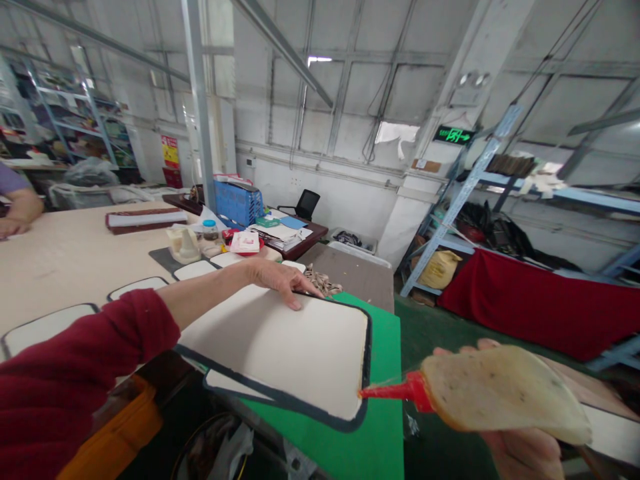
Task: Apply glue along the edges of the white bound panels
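My right hand (520, 447) is wrapped round a translucent yellowish squeeze bottle (500, 390) with a red nozzle. The nozzle tip meets the right edge of a white rounded panel (300, 353) with a dark border, near its front corner. A thin yellowish line of what looks like glue runs up that edge. On the panel's far edge rests my left hand (280, 277), fingers stretched out and pressing from above. Under the panel, another similar white panel (237, 385) sticks out at the front. Both lie on a green board (383, 360) at the table's corner.
More bordered panels (47, 327) lie on the pale table (65, 247) at left. A small jar (210, 231) and a blue file rack (239, 202) stand further back. At far left, another person's hand (13, 227) rests on the table. Shelving (460, 193) with red cloth (540, 300) stands right.
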A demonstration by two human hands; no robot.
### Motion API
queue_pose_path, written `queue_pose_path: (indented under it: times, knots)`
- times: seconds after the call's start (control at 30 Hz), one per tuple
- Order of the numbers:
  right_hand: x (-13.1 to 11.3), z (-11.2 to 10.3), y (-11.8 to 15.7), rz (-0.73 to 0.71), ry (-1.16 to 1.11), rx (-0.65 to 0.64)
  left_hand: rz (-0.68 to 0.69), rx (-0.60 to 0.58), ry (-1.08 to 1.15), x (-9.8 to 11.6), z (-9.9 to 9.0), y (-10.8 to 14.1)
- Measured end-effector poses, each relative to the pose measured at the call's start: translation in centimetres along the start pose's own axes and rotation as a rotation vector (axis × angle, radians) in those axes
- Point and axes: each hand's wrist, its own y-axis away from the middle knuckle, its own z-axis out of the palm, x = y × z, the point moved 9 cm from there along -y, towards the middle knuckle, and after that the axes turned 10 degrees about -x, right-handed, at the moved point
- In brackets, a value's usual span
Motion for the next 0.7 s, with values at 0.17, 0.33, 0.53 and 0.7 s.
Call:
queue_pose_path:
  times: [0.17,0.33,0.53,0.7]
  knots:
    - [-0.2,-0.1,-0.3,-0.081,0.015,-0.009,0.017,0.018,0.014,-0.3,-0.4,0.1]
    - [0.1,-0.2,-0.3,-0.048,0.04,-0.019,0.032,0.049,0.028,-0.2,-0.7,0.3]
    - [-0.2,-0.5,0.0,-0.04,0.061,-0.031,0.028,0.076,0.06,-0.3,-0.9,0.5]
    - [-1.4,0.7,1.2,-0.072,0.151,-0.094,0.044,0.106,0.089,-0.7,-1.1,0.8]
